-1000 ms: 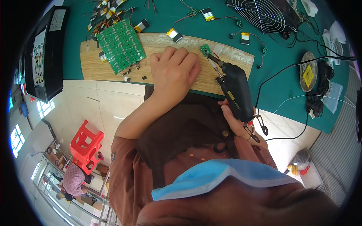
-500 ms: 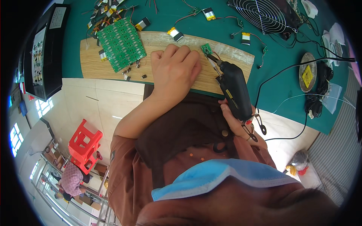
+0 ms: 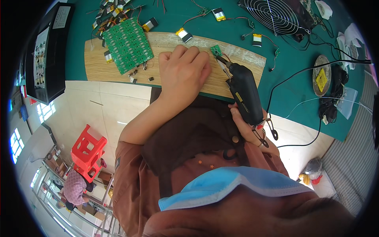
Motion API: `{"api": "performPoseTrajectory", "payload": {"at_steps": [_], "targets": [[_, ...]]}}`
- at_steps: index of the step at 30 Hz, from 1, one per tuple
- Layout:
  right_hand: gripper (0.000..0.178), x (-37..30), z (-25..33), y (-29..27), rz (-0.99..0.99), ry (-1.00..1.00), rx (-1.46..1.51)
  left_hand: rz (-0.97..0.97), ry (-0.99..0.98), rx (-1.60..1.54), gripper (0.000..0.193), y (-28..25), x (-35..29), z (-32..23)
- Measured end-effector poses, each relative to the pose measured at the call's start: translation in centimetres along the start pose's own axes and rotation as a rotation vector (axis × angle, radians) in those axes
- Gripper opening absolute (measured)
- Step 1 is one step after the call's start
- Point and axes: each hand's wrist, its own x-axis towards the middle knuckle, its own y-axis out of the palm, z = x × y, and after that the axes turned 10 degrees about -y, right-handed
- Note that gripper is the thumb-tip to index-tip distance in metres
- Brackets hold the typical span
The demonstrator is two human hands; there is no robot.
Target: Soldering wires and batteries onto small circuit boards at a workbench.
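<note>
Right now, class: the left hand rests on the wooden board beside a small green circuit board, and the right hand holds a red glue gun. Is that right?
Not quite. In the head view the tool in the right hand is black, not red. The left hand does rest on the wooden board beside the small green circuit board.

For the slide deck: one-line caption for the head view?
Left hand steadies small green board on wooden board; right hand aims black glue gun at it.
</note>
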Motion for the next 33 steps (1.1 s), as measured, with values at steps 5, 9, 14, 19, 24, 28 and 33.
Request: {"api": "performPoseTrajectory", "payload": {"at_steps": [5,9,14,19,24,28,33], "targets": [[0.03,-0.5,-1.1,0.2,-0.025,0.076,0.064,-0.002,0.003,-0.001,0.016,0.2,-0.1,0.1],[0.027,-0.9,-2.1,0.7,-0.093,0.072,0.169,0.004,0.0,0.003,0.016,0.0,0.0,0.0],[0.026,-1.0,-2.3,0.8,-0.105,0.058,0.258,0.001,-0.017,0.044,0.016,-0.1,-0.1,-0.1],[0.025,-1.2,-2.0,0.6,-0.107,0.08,0.322,-0.026,-0.025,0.034,0.014,-0.3,-0.4,-0.1],[0.026,-1.4,-1.9,0.4,-0.141,0.118,0.38,-0.033,-0.015,0.02,0.014,-0.1,-0.5,-0.2],[0.028,-1.3,-2.0,0.4,-0.127,0.057,0.269,-0.04,-0.005,0.005,0.015,0.1,-0.8,0.0],[0.032,-0.4,-0.9,-0.6,-0.044,-0.119,-0.002,-0.095,0.004,-0.058,0.018,0.4,-1.0,0.1]]}}
